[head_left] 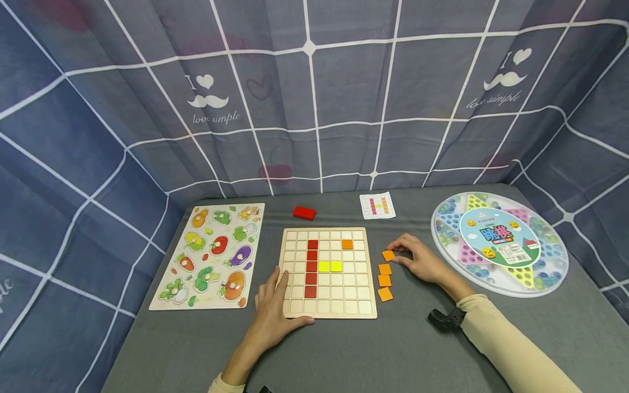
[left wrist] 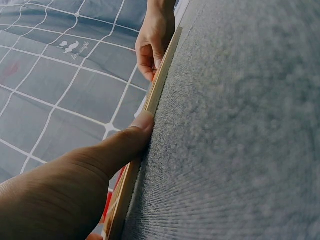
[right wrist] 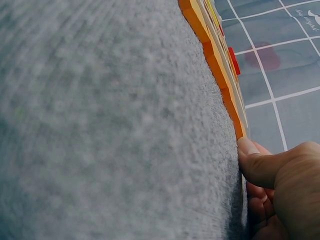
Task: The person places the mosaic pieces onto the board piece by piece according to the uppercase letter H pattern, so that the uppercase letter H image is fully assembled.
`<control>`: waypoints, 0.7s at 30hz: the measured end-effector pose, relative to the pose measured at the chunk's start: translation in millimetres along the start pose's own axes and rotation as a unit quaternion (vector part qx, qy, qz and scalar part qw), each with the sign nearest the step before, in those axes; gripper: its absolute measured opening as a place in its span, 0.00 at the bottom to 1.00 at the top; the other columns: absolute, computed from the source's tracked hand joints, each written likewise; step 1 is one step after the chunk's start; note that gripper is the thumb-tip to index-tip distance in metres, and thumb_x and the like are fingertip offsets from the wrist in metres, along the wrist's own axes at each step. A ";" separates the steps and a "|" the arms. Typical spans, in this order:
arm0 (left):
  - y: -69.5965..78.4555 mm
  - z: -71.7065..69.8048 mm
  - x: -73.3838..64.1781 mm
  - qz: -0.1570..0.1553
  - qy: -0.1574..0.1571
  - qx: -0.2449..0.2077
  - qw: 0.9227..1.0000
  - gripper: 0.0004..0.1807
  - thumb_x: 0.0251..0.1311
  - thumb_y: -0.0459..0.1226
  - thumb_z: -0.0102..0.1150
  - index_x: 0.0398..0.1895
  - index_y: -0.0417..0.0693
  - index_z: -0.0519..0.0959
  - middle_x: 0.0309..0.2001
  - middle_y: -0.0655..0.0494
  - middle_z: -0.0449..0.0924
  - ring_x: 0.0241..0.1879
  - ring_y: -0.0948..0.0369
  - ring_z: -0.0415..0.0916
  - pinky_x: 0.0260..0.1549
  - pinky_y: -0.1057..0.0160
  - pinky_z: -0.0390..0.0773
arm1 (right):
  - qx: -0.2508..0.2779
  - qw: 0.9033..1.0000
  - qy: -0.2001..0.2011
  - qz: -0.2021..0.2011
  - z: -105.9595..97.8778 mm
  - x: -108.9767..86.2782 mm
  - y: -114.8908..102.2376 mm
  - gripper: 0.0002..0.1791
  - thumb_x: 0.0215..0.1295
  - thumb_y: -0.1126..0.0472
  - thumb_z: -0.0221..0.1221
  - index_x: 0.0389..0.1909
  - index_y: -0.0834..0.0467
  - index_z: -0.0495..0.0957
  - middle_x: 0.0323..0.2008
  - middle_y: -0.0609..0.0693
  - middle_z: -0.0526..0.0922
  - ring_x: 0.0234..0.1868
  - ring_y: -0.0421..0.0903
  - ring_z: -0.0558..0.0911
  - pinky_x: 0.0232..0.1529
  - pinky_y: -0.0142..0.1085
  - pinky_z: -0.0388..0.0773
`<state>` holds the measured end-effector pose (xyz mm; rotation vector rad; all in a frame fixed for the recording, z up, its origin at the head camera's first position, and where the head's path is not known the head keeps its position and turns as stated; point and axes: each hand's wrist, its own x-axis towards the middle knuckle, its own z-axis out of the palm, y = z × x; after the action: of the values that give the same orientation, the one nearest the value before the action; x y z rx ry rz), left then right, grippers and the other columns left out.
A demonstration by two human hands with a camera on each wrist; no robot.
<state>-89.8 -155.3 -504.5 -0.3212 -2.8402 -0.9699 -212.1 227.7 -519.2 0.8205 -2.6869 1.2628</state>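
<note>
Picking up an orange square tile (head_left: 388, 255) beside the grid board (head_left: 366, 307).
With left grip (head_left: 271, 311) spread at the board's near-left corner, right grip (head_left: 417, 262) clamped on the tile. Probably calls next for lifting leftward from the right grip and laying flat in a cell. Beneath both grips, grey cloth-covered counter (head_left: 354, 355); beyond, white-lined curtain (head_left: 349, 98).

- From my head I look forward and down at the grid board (head_left: 324, 279).
- My left-wrist view skims close along its near edge.
- My right-wrist view faces it low from the right; all three share the board.
</note>
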 end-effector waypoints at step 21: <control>-0.6 -0.1 -0.1 0.014 0.011 0.005 1.000 0.66 0.30 0.58 0.80 0.73 0.37 0.59 0.74 0.35 0.52 0.55 0.47 0.59 0.50 0.48 0.54 | -0.006 1.000 0.009 0.018 0.5 0.1 -2.0 0.11 0.61 0.66 0.66 0.44 0.57 0.81 0.42 0.48 0.79 0.43 0.40 0.75 0.47 0.29 0.71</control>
<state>-89.9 -155.8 -504.8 -0.3468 -2.8129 -0.9472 -211.1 226.3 -518.1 0.7581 -2.7039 1.2540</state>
